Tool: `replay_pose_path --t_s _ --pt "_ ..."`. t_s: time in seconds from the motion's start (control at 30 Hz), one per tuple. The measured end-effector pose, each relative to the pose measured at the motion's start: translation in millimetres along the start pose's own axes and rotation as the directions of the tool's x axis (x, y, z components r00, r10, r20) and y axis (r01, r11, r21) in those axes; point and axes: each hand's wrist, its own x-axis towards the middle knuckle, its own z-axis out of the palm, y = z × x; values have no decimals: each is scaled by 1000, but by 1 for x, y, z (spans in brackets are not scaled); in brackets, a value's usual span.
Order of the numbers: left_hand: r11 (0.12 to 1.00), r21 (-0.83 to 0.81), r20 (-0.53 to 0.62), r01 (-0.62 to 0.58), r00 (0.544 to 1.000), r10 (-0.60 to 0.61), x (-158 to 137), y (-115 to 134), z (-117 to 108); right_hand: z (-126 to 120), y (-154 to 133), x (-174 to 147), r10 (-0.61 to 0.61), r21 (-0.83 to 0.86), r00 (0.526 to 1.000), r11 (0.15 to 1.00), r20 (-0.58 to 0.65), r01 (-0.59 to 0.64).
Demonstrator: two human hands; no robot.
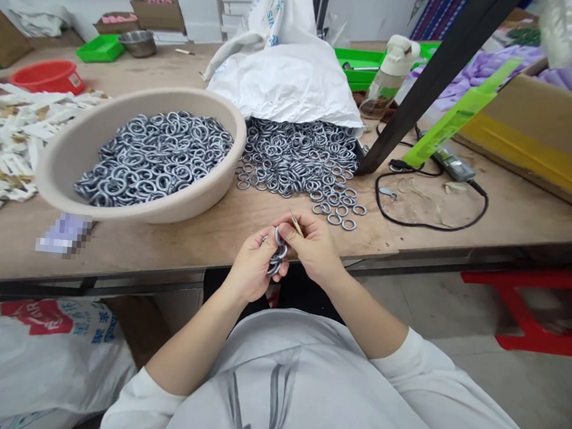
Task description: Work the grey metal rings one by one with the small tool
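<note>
Several grey rings (275, 261) are gathered in my left hand (253, 265), its fingers closed round them. My right hand (317, 247) meets it at the table's front edge, pinching a thin pointed tool (296, 224) with a brass-coloured shaft; its exact kind I cannot make out. The right thumb and fingers also touch the uppermost ring. Just beyond my hands, a heap of loose grey rings (295, 158) spills from under a white woven sack (287, 84). To the left stands a wide beige basin (52, 171) holding many more such rings.
White strips (6, 150) are piled at far left by a red basin (47, 77). A dark post (417, 86) rises right of the ring heap, near a bottle (388, 76) and a looped black cable (430, 226). A red stool (533, 303) stands below at right.
</note>
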Motion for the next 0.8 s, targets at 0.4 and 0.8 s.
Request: replay_pose_path --t_s 0.4,0.8 --pt "997 70 18 -28 999 27 -12 7 -2 -17 -7 -10 -244 -238 954 930 173 281" --pt "996 78 78 -45 996 39 -15 9 -7 -19 -20 -9 -171 -334 958 911 229 242"
